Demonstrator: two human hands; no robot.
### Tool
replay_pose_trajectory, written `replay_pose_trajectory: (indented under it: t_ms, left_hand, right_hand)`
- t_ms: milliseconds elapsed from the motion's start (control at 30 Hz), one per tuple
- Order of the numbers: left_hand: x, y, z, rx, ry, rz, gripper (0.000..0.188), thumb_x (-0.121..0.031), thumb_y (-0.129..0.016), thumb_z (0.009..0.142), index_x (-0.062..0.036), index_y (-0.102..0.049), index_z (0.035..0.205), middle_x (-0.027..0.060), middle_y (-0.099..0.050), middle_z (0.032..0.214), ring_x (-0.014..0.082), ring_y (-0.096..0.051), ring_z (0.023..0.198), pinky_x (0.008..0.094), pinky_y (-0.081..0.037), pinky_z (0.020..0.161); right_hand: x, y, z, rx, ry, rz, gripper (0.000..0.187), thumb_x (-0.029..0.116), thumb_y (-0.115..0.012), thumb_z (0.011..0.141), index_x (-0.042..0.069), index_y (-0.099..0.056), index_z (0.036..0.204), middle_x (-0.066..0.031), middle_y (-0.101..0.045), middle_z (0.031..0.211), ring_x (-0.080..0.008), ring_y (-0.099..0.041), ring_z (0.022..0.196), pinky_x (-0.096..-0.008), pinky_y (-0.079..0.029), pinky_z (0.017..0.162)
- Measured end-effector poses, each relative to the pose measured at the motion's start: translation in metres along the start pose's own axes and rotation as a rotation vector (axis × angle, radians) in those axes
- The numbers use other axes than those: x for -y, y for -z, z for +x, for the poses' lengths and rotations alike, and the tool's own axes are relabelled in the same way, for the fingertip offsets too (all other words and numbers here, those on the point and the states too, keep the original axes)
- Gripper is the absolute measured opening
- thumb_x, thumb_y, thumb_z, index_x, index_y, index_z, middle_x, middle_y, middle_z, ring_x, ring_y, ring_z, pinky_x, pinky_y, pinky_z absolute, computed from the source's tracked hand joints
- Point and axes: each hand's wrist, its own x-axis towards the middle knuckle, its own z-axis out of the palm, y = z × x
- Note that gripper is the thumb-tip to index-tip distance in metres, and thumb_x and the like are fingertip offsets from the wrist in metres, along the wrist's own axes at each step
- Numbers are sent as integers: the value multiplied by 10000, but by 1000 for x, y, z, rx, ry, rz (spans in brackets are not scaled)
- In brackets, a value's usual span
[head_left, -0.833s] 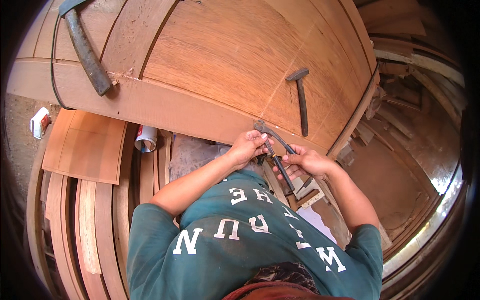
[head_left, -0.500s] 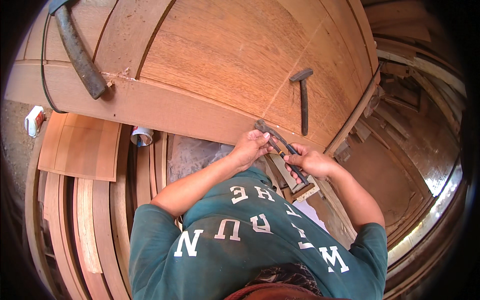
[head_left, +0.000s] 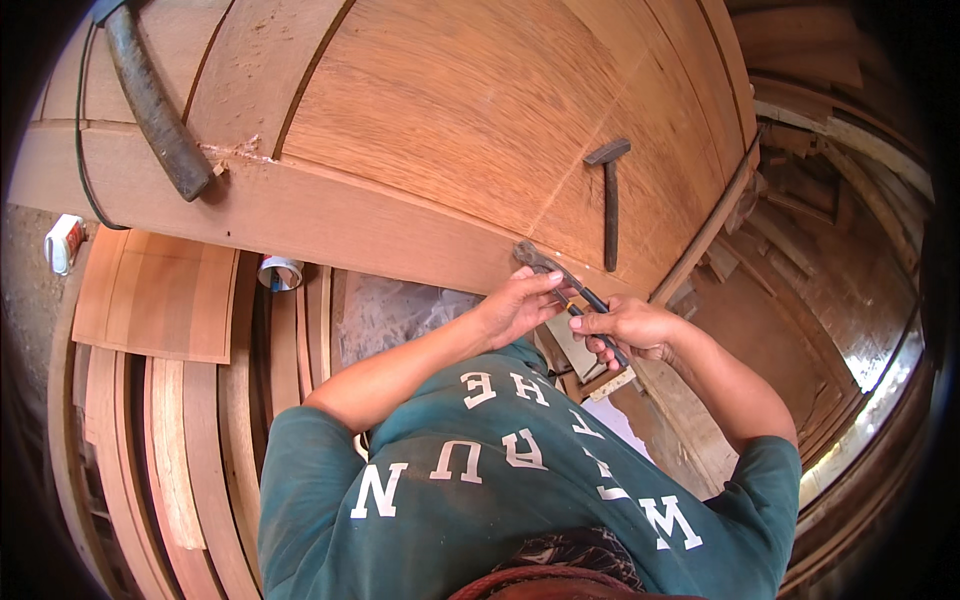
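Observation:
My right hand point(head_left: 630, 330) is wrapped around the dark handles of a pair of pincers point(head_left: 592, 296), one of which has a yellow band. Thumb and fingers of my left hand point(head_left: 520, 308) close on the same tool nearer its jaws; whether they also pinch something small is hidden. The jaws point up and left, over the near edge of a large brown wooden panel point(head_left: 430, 120). A hammer point(head_left: 611, 215) with a dark handle lies on the panel, just beyond my right hand.
A thick, dark curved tool handle point(head_left: 155, 105) and a black cord point(head_left: 82, 150) lie at the panel's upper left. Below stand wooden boards point(head_left: 205, 440), a smaller panel point(head_left: 155, 295), an open can point(head_left: 281, 273) and a white-and-red container point(head_left: 64, 245). Clear plastic sheeting point(head_left: 400, 320) lies beneath the edge.
My right hand and the pincers' handle ends have shifted slightly right and up. My left hand has moved a little right along the tool. The hammer stays on the panel.

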Motion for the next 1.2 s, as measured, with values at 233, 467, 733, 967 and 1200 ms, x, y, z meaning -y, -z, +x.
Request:
replay_pose_trajectory:
  t_ms: [233,467,733,967,1200]
  left_hand:
    - [7,-3,34,192,83,-158,502,-271,-703,1028,-71,-524,1452,53,-720,1102,252,-654,1199,469,-517,1074]
    - [10,-7,34,55,70,-99,311,-208,-663,1035,-105,-585,1319,12,-682,923,238,-692,1067,470,-562,981]
    - [20,-5,39,22,99,-136,106,-148,-697,1002,-114,-617,1063,28,-634,824,240,-697,945,431,-578,924]
    - [22,-4,40,-17,82,-116,83,-93,-687,994,-105,-607,1017,32,-613,785,239,-683,860,414,-582,911]
    - [44,22,47,21,76,-122,90,-104,-671,1011,-117,-588,1042,3,-579,744,175,-644,775,401,-579,884]
  right_hand:
    - [7,-3,2,-14,-24,-99,455,428,-855,907,59,-604,821,-32,-579,686,-153,-633,559,-291,-515,474]
    - [23,-16,-11,32,-136,72,384,340,-861,904,110,-555,877,7,-521,680,-110,-536,531,-284,-424,439]
    - [6,-28,3,-176,-166,-224,449,294,-914,841,124,-508,751,24,-456,639,-113,-456,485,-296,-376,424]
    - [-19,-22,23,-203,-55,-244,378,234,-865,876,128,-516,776,44,-404,571,-98,-410,435,-290,-338,392]
    - [-55,-28,48,-181,-30,-144,292,280,-837,866,109,-609,804,1,-508,599,-135,-505,466,-323,-387,396]
